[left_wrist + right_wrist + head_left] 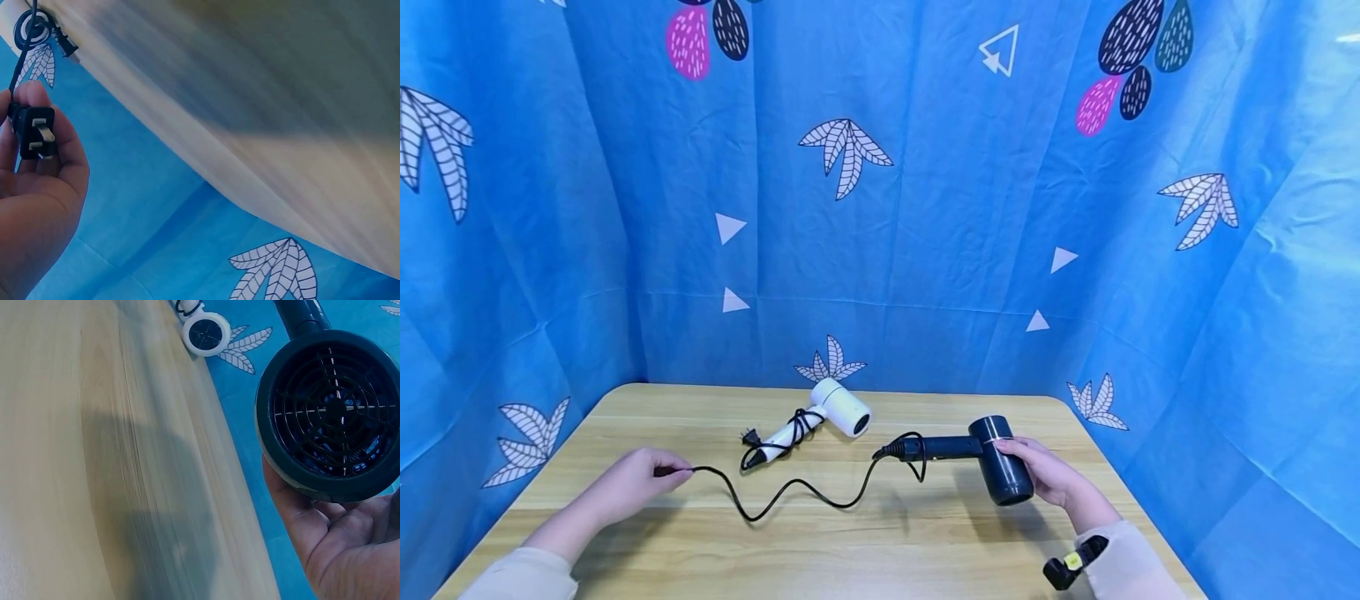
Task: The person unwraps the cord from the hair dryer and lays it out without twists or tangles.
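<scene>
Around you, a blue curtain (880, 250) printed with leaves, drops and triangles hangs from 9 o'clock through 12 to 3. In front of it lies your pale wooden table (865, 562). At 3 o'clock over the table you have the dark hair dryer (1006, 471), held up off the wood; its handle points to 9 o'clock, and the right wrist view shows the round grille at one end of its barrel. The white hair dryer (842, 408) rests on the table near 12 o'clock, handle toward 8, barrel toward 4, with a black lead (801, 423) wound round the handle. Your right hand (1047, 473) grips the dark barrel from its 3 o'clock side, thumb lying across it. Your left hand (647, 482), at 9 o'clock, pinches the far end of the cord (797, 481), which makes a loop by the dark handle and runs in waves between your hands. Smallest is its black two-pin plug (26, 132), held in your left fingers with the metal pins showing.
</scene>
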The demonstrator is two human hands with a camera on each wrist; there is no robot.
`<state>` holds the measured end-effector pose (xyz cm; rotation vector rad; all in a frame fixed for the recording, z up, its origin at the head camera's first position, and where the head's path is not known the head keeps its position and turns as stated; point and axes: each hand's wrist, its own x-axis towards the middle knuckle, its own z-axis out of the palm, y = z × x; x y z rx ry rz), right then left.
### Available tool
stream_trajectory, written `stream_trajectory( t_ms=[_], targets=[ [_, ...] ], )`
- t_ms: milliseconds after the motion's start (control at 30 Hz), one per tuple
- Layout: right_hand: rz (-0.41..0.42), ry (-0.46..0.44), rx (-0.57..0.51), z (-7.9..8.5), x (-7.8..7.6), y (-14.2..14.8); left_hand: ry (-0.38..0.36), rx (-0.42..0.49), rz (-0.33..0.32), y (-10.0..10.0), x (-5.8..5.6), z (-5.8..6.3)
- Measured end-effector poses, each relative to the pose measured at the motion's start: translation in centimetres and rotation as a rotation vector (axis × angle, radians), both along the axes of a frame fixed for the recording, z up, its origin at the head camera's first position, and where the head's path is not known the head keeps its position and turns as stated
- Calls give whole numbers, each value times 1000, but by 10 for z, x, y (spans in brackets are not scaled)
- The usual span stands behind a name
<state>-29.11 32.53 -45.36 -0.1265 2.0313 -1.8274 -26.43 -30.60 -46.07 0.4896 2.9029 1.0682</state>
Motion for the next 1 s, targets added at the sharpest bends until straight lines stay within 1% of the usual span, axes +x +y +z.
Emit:
stream_trajectory(
  t_ms=[133, 333, 500, 667, 767, 867, 1000],
  targets=[
    [5, -2, -1, -1, 0, 1, -33, 16, -45, -4, 1, -4],
    [16, 1, -12, -2, 1, 3, -103, 12, -70, -8, -1, -9],
    [21, 1, -16, -1, 0, 3, -155, 28, -101, -12, -1, -14],
    [30, 10, -10, -2, 0, 2, -188, 47, -178, -14, -1, -19],
    [29, 10, -13, -3, 0, 2, -207, 55, -206, -14, -2, -22],
    [22, 7, -13, -3, 0, 2, -212, 42, -195, -14, -3, -23],
    [10, 4, -9, -3, 0, 2, -190, 5, -161, -15, -5, -24]
  ],
)
